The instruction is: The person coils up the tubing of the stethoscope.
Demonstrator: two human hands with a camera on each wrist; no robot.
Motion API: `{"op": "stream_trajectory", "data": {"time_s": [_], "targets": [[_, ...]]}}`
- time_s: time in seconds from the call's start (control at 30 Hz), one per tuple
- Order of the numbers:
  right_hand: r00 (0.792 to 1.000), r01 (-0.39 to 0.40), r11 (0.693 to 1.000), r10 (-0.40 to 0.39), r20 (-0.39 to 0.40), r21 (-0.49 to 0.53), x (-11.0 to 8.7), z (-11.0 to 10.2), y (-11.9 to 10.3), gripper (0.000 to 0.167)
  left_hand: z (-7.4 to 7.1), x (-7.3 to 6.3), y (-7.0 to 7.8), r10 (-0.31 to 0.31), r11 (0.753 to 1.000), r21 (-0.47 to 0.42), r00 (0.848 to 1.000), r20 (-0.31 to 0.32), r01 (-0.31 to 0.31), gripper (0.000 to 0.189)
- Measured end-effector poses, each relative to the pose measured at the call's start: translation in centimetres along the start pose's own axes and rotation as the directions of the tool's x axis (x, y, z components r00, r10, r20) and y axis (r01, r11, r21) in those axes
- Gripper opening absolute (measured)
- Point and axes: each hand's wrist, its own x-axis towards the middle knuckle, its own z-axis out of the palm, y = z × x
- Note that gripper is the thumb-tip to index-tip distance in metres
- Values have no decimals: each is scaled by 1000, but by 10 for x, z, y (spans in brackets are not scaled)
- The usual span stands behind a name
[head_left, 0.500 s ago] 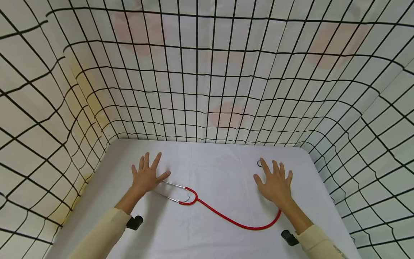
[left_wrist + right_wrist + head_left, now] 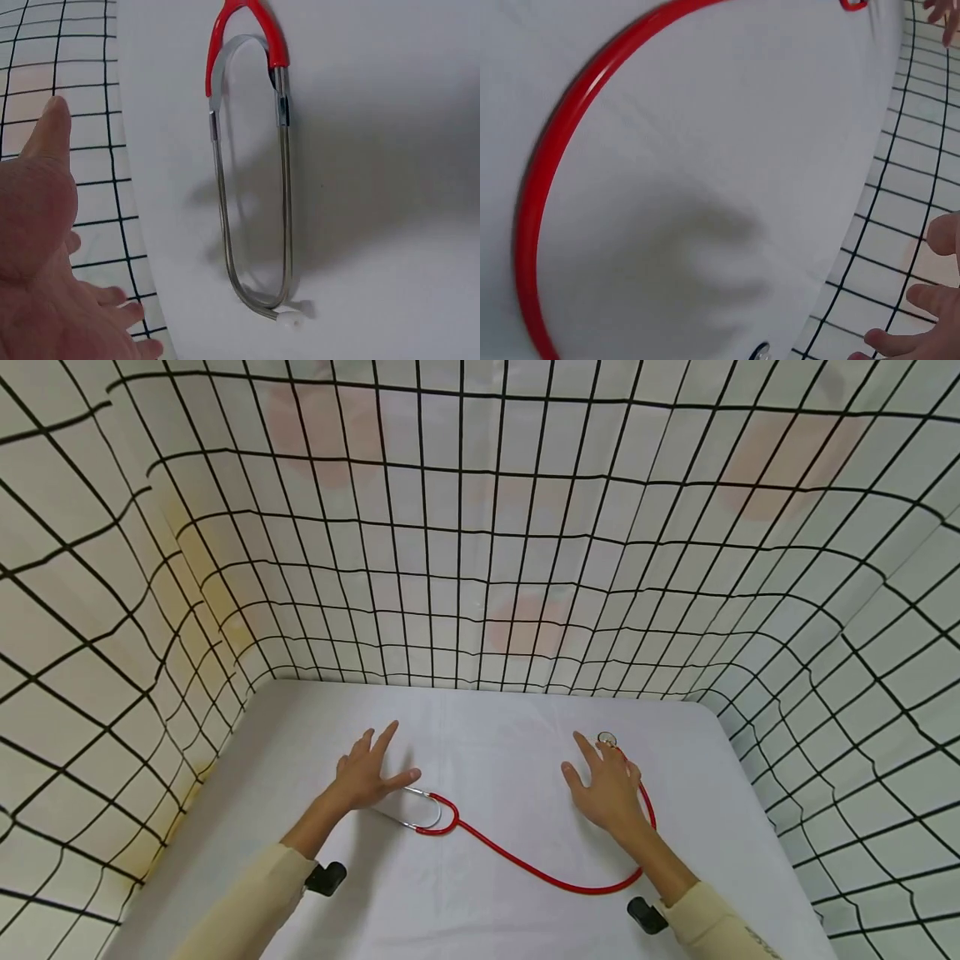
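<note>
While a red stethoscope (image 2: 526,247) lay on the desk (image 2: 480,743), the left grip (image 2: 367,778) hovered outspread near its ear tubes (image 2: 286,187).
Right grip (image 2: 611,795) hung spread near its chestpiece (image 2: 607,738).

Left sleeve (image 2: 243,906) and right sleeve (image 2: 703,914): cream, long. Right sleeve bears dark marking (image 2: 763,942). Black units (image 2: 327,879), one per sleeve.

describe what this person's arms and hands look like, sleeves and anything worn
The sleeves are cream, with a small black camera near each wrist. The right sleeve bears a dark marking, too small to read. The left hand and right hand are ungloved.
</note>
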Motion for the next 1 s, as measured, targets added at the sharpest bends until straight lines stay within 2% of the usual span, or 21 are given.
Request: {"op": "stream_trajectory", "data": {"time_s": [0.23, 0.33, 0.43, 0.63, 0.87, 1.0], "targets": [[999, 41, 987, -39, -12, 154, -1, 13, -18, 57, -2, -1, -3, 65, 994, -94, 993, 101, -55, 100], [999, 42, 970, -39, -16, 240, -2, 20, -23, 54, -2, -2, -4, 44, 993, -118, 987, 157, -26, 94], [1000, 17, 946, -13, -12, 323, -3, 28, -29, 51, -1, -2, -6, 16, 994, -107, 983, 182, 3, 86], [999, -25, 916, 11, 37, 400, -2, 42, -41, 45, 4, 0, -14, 27, 998, -60, 988, 154, -18, 75], [990, -74, 910, 18, 138, 408, -5, 60, -56, 44, 7, 1, -23, 28, 999, -43, 993, 117, -23, 67], [987, -81, 899, 13, 159, 431, -6, 69, -64, 44, 9, 1, -26, 34, 999, -38, 995, 90, -30, 67]]}}
